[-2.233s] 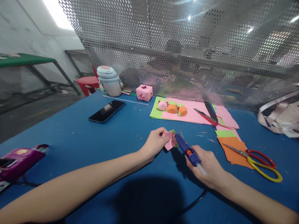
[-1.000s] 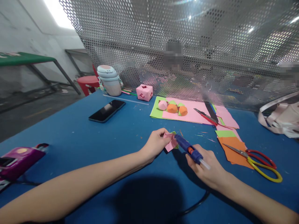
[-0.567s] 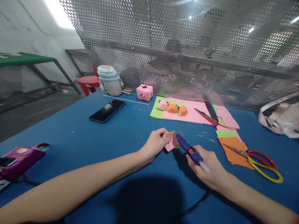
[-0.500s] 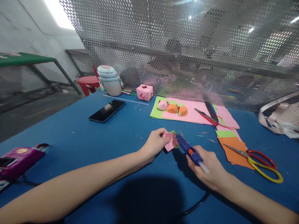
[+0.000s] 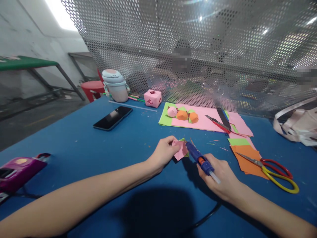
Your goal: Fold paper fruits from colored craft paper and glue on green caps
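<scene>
My left hand pinches a small folded pink paper piece with a green edge, just above the blue table. My right hand grips a blue glue gun with an orange band and a clear glue stick poking out the back. The gun's nozzle touches the right side of the paper piece. A black cord runs from my right hand toward the table's near edge.
Pink and green sheets with paper balls, a cutter, orange paper and yellow-red scissors lie to the right. A phone, pink paper cube, bottle and purple device sit left. Perforated screen behind; people beyond it.
The glue gun's rear has swung slightly; its nozzle stays at the paper piece. My left hand has kept its pinch in the same spot.
</scene>
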### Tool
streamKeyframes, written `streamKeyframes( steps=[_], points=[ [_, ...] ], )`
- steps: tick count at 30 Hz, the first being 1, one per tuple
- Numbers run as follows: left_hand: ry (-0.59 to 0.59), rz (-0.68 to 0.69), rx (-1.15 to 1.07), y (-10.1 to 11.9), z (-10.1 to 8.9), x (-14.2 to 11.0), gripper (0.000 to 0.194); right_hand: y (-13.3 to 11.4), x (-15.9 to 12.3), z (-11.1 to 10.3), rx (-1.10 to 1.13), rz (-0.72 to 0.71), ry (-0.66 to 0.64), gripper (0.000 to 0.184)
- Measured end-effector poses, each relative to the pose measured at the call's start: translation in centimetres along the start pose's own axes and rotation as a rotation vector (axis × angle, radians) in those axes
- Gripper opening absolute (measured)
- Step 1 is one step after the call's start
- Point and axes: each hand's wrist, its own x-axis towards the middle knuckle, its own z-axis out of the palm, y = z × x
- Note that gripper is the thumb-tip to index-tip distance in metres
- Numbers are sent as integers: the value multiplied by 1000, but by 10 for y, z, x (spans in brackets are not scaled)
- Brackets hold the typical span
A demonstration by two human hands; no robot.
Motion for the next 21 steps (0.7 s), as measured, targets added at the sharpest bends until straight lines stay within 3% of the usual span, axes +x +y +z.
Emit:
streamKeyframes(
  steps=[15,21],
  points=[
    [-29,-84,-120,-1,0,-1,14,3,1,4,34,-10,11,8],
    [-9,-88,-168,-2,-2,1,15,1,1,2,98,52,34,5]
  ],
)
